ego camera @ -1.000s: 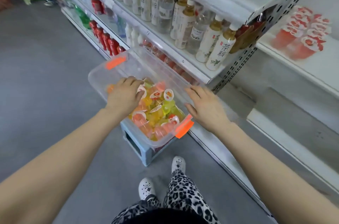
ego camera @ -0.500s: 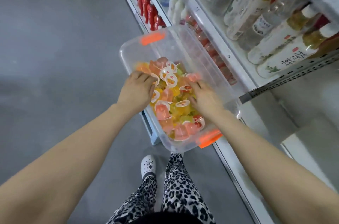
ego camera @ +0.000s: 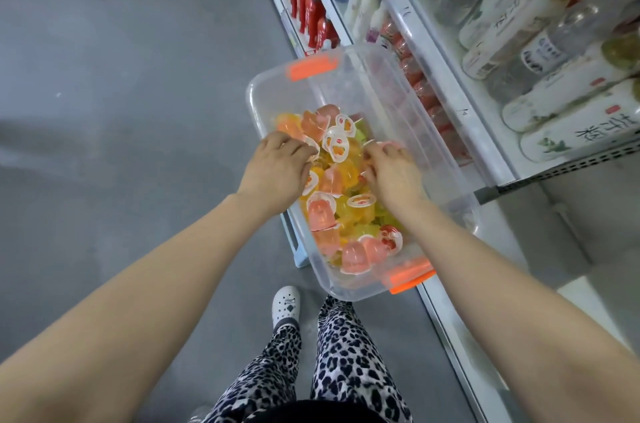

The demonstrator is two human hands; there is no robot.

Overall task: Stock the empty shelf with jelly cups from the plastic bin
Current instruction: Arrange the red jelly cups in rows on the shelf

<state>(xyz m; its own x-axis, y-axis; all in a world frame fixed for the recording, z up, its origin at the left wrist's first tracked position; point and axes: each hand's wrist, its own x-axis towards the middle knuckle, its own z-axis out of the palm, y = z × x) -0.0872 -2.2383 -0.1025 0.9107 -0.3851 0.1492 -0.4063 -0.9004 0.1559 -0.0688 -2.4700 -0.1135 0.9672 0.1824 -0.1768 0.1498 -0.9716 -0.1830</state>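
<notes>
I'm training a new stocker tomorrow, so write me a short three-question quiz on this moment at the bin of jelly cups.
1. True or false: the left hand and the right hand are both inside the clear rectangular plastic bin, among the small coloured jelly cups.
2. The bin's two end latches are: A green, B orange, C black.
3. On which side of the bin, the person's left or right, do the white metal shelves holding drink bottles stand?
Key: 1 true; 2 B; 3 right.
</notes>
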